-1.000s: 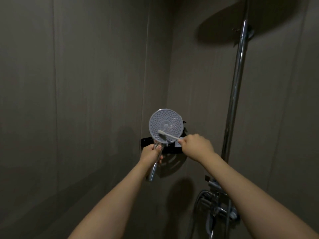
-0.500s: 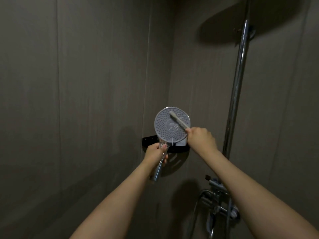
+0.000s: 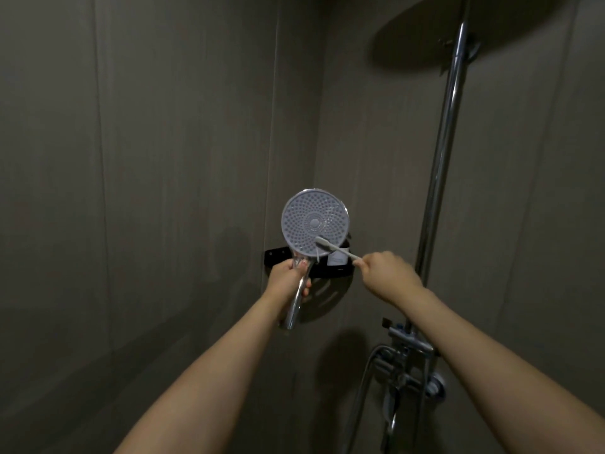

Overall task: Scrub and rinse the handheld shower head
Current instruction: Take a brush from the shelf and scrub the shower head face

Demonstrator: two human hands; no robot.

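Left hand (image 3: 288, 279) wrapped tight around chrome handle of shower head (image 3: 314, 222), held upright before the wall corner; round grey face, dotted with nozzles. Right hand (image 3: 386, 276) pinches slim white toothbrush (image 3: 334, 247), bristle end touching lower right of face. Black corner shelf (image 3: 275, 255) behind.

The round handheld shower head (image 3: 314, 222), grey nozzle face toward the camera (chrome handle angled downward), stands upright with a white toothbrush (image 3: 334, 246) touching its lower edge.
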